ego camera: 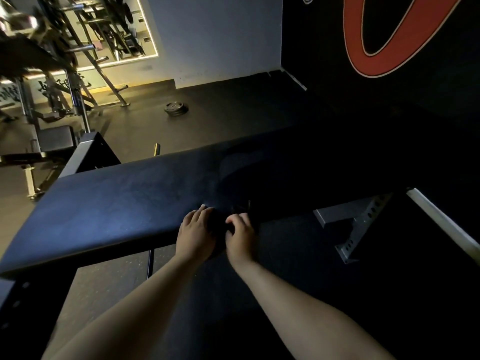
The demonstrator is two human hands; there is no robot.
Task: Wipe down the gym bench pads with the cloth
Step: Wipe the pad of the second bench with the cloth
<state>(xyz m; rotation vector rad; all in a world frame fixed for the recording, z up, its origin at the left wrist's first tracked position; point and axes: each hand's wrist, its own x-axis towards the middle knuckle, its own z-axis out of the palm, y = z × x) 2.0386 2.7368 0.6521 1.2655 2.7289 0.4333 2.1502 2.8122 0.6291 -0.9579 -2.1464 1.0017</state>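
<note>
The bench pad [117, 203] had a smooth, leather-like cover with a dull sheen, faintly mottled. The perforated bracket [363, 219] below its near edge was matt grey metal. The dark cloth [220, 231] looked matt; the floor [114, 276] was speckled and rubbery.

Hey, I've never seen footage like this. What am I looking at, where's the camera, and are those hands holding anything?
There is no machine here. A person wears one wide-angle camera on the head, looking forward and down, so you see their own arms. It is a dim gym. The long dark surface is a bench pad. The left hand lies with its fingers fairly flat at the pad's near edge. The right hand is beside it, fingers curled. Between them is a dark shape, likely the cloth for wiping, but it is too dark to tell whether either hand grips it. Beyond the bench, weight plates lie on the floor, and a mirror hangs on the far wall.
</note>
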